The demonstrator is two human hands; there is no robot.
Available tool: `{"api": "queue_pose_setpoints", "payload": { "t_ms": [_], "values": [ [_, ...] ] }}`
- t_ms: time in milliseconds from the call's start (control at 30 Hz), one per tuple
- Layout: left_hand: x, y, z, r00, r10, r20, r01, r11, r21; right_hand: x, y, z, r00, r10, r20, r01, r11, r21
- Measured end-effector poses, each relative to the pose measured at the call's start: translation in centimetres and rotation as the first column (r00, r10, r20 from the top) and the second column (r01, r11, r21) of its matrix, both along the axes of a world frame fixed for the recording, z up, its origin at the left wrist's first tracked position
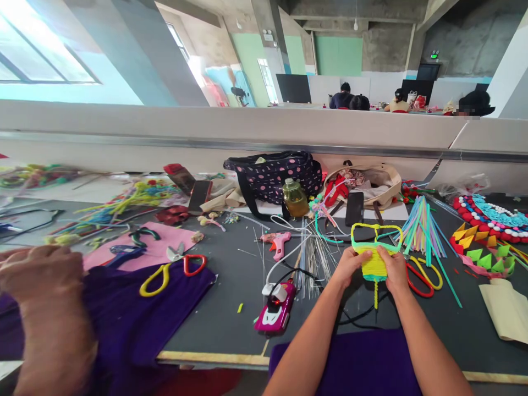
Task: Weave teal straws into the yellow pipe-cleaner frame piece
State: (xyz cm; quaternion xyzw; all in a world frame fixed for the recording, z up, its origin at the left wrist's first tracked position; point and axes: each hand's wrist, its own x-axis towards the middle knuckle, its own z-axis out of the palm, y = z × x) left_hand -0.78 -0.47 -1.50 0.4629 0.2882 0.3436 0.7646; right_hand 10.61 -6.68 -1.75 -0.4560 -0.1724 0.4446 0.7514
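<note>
Where the two forearms meet at lower centre-right of the frame, a small yellow woven piece (374, 265) is held between both hands above the dark table (231, 319). The left hand (348, 265) is closed on its left edge, fingers curled round it; the right hand (394, 269) is closed on its right edge, thumb laid over the weave. A green-and-yellow loop is seen rising from the piece toward the upper middle, and a thin yellow tail hangs below it.

Just right of the right hand, red-and-yellow scissors (423, 278) are laid flat. A bundle of pastel straws (423, 228) is fanned out above them. Left of the hands, a pink glue gun (277, 243) and a magenta car-shaped gadget (275, 312) are noted, with thin sticks spread between. A spotted bag (274, 175) and an amber bottle (295, 199) are set at the back of the table. At lower left, another person's hand (39, 275) is seen resting on purple cloth (132, 324), blurred; its finger state cannot be told.
</note>
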Motion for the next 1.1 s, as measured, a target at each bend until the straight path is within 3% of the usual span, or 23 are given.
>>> {"api": "queue_pose_setpoints", "payload": {
  "t_ms": [200, 300, 600, 800, 933, 1100],
  "values": [
    [0.2, 0.0, 0.0, 0.986, 0.141, 0.088, -0.134, 0.988, -0.080, -0.3, 0.2, 0.0, 0.990, 0.139, -0.003, -0.139, 0.989, 0.047],
    [0.1, 0.0, 0.2, 0.973, 0.196, 0.124, -0.187, 0.979, -0.087, -0.1, 0.4, -0.5, 0.990, 0.140, 0.007, -0.140, 0.990, 0.032],
    [0.3, -0.4, 0.6, 0.968, 0.192, 0.159, -0.166, 0.972, -0.164, -0.2, 0.2, -0.6, 0.997, 0.063, 0.047, -0.063, 0.998, 0.007],
    [0.5, -0.5, 0.6, 0.960, 0.223, 0.167, -0.184, 0.958, -0.221, -0.7, 0.1, -0.1, 0.988, 0.156, 0.004, -0.156, 0.988, 0.005],
    [0.4, -0.4, 0.7, 0.952, 0.259, 0.165, -0.222, 0.951, -0.215, -0.7, 0.1, -0.4, 0.970, 0.223, 0.095, -0.222, 0.975, -0.020],
    [0.4, -0.3, 0.7, 0.951, 0.247, 0.188, -0.209, 0.958, -0.198, -0.7, 0.2, -0.3, 0.966, 0.163, 0.199, -0.156, 0.987, -0.049]
  ]
}}
